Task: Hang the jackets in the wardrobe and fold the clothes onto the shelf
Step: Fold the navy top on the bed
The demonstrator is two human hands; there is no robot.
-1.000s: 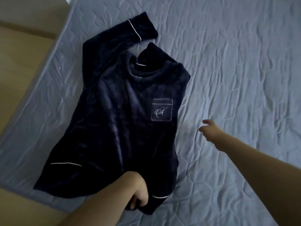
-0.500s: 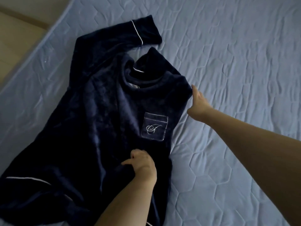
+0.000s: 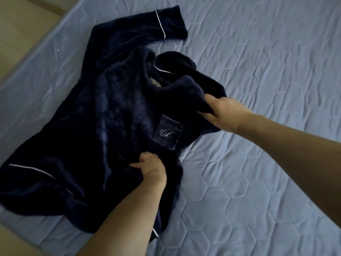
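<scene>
**One top gripped at two points, folding barely begun**

One dark navy top was spread on the bed, front up, with its chest pocket showing. The shoulder was gripped and lifted inward by the right hand, fingers curled round a bunch of cloth. The side edge near the waist was pinched by the left hand. Only a first fold was judged to be under way; no shelf or wardrobe was seen, so stowing was left. The fabric appeared thick, plush and limp, trimmed with thin white piping at the cuffs. The bed cover was quilted in hexagons, pale blue and wrinkled.
</scene>
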